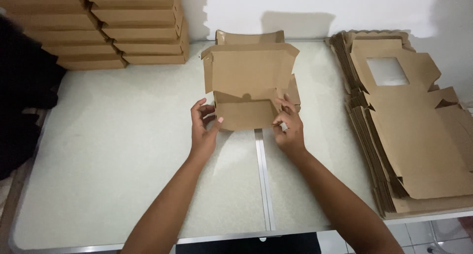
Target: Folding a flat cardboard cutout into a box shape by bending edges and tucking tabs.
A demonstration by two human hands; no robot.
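Cardboard stacks and flat sheets flanking half-folded box

The half-folded box is matt brown cardboard, like the stack of flat sheets (the top one has a clear film window) and the pile of finished boxes. The counter looks smooth, pale and faintly speckled, with a dull metal strip down its middle.

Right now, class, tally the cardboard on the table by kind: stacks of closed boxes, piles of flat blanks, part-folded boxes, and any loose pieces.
Stacks of closed boxes: 2
Piles of flat blanks: 1
Part-folded box, between the left hand and right hand: 1
Loose cardboard piece behind it: 1
Total: 5
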